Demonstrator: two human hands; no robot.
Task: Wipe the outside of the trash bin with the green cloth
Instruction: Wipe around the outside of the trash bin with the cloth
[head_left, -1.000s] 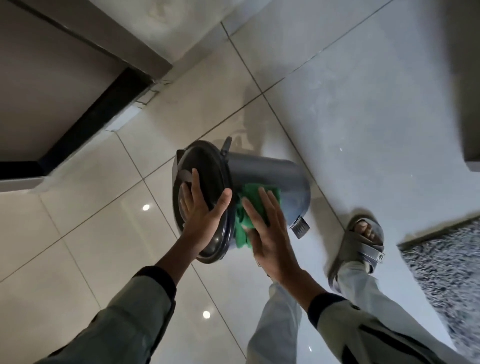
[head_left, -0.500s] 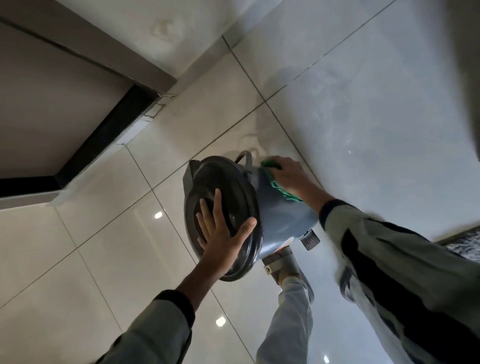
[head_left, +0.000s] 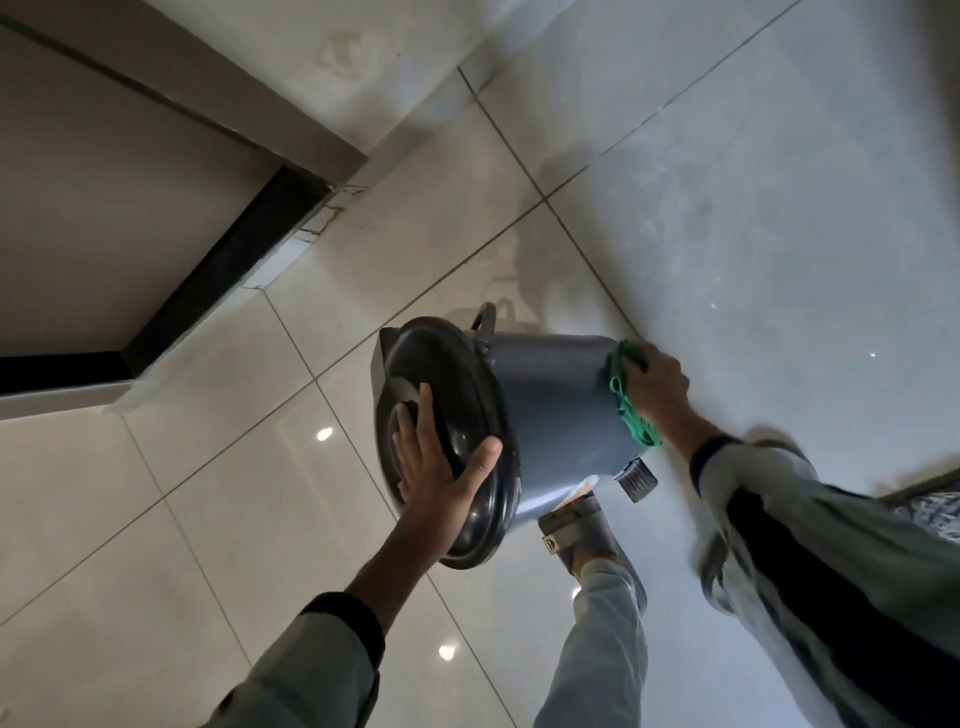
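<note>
A grey round trash bin (head_left: 556, 415) with a black lid (head_left: 441, 395) stands on the tiled floor, tilted toward me. My left hand (head_left: 441, 467) lies flat on the lid, fingers spread, thumb hooked over the rim. My right hand (head_left: 657, 384) presses the green cloth (head_left: 626, 400) against the far lower side of the bin, near its base. Part of the cloth hangs below the hand. The bin's foot pedal (head_left: 636, 480) sticks out at the bottom.
My sandalled foot (head_left: 576, 535) stands right beside the bin's base. A dark door threshold (head_left: 228, 265) and wall corner run at the upper left. A patterned rug edge (head_left: 935, 509) shows at the right. Glossy floor tiles (head_left: 208, 493) surround the bin.
My right hand has slid the cloth from the near side of the bin, over the top, down to the far lower side. The left hand stays on the lid.
</note>
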